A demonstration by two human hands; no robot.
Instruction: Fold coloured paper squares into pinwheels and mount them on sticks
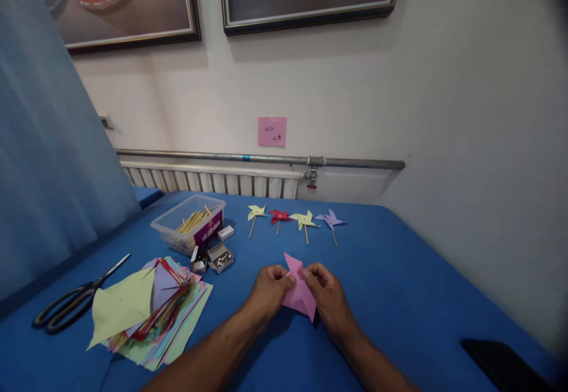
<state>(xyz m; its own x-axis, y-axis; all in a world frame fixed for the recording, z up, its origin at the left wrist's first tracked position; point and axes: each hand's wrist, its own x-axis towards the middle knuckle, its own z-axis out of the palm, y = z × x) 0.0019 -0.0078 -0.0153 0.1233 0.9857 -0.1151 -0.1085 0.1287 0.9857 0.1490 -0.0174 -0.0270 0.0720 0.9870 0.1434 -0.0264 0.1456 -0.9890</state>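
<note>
My left hand and my right hand meet over the blue table, both pinched on a pink paper piece with folded corners. The paper's pointed flaps stick up and down between my fingers. Beyond them lies a row of finished paper pinwheels on sticks: yellow, red, yellow and purple.
A stack of coloured paper sheets lies at the left, with black scissors beside it. A clear plastic box of wooden sticks and small open boxes of metal pins stand behind the stack. A dark flat object sits at the table's lower right.
</note>
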